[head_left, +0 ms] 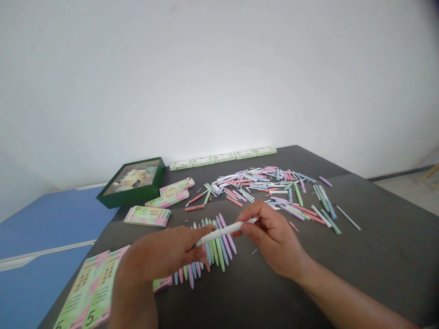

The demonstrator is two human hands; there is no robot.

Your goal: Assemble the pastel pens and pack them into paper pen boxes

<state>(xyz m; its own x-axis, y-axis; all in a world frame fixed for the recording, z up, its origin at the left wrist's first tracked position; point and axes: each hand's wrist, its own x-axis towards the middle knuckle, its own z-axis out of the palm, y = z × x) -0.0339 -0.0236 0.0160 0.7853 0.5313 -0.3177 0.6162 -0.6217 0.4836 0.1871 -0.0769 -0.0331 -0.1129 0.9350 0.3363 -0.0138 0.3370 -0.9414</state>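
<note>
In both hands I hold a white pen, lying roughly level above the table. My left hand grips its left end, and my right hand pinches it nearer the right end. Just beneath them, a fanned row of pastel pens lies side by side, partly hidden by my left hand. Farther ahead is a loose heap of pastel pens and pen parts. Printed green-and-pink card packs lie left of my hands, and others sit partly under my left forearm.
All this lies on a dark tabletop. At its back left stands an open green box holding papers. Several small white-and-green boxes line the far edge. A blue surface adjoins the left side, and a white wall rises behind.
</note>
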